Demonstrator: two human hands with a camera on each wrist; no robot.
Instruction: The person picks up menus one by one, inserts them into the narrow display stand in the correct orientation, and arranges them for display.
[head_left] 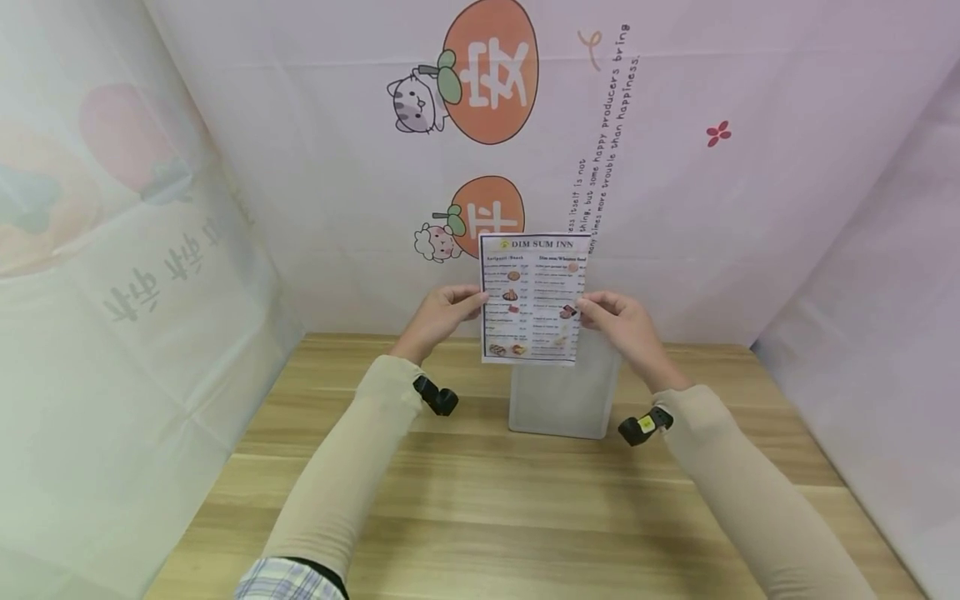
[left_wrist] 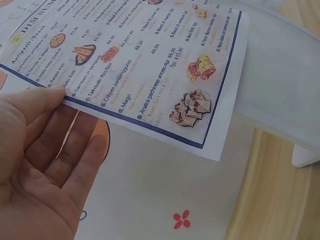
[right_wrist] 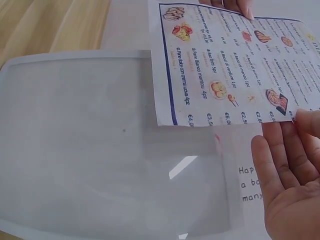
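A printed "DIM SUM INN" menu sheet [head_left: 534, 300] is held upright between both hands in the head view. My left hand [head_left: 442, 317] pinches its left edge between thumb and fingers, and my right hand [head_left: 618, 325] pinches the right edge. Behind and below the sheet stands a pale, translucent sign holder [head_left: 562, 400] with a light rim, partly covered by the paper. The right wrist view shows the holder's glossy face [right_wrist: 100, 140] up close, with the menu's lower end overlapping it. In the left wrist view, the left thumb lies on the menu's printed side [left_wrist: 150, 75].
Underneath is a wood-grain table [head_left: 487, 517]. A white cloth backdrop [head_left: 337, 167] with cartoon fruit and lettering rises at the back, and more cloth hangs at the left [head_left: 112, 333] and right [head_left: 885, 292]. Both wrists wear small black cameras.
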